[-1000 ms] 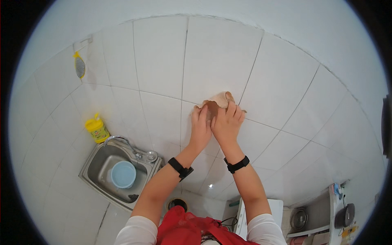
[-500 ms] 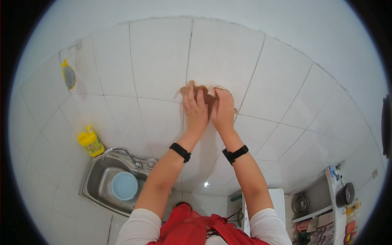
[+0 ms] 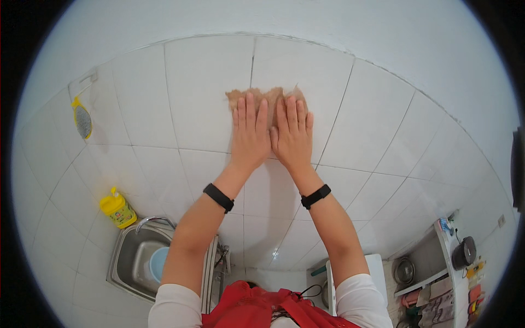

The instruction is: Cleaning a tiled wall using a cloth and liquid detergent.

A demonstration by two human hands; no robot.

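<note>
Nearest is my red garment (image 3: 240, 303), then my two black wristbands (image 3: 219, 198). My left hand (image 3: 251, 139) and right hand (image 3: 294, 141) are open, fingers straight, laid flat over a brown cloth (image 3: 274, 99). It looks light, soft and limp, hardly fragile, likely to bunch or slide, so I'd hold it under spread fingers or pinch its ragged upper edge; it lies against the white tiled wall (image 3: 206, 95) beyond

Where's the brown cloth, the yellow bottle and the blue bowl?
Brown cloth (image 3: 274, 97): head view, on its upper middle.
Yellow bottle (image 3: 118, 211): head view, on its body.
Blue bowl (image 3: 157, 264): head view, on its uncovered left part.
</note>
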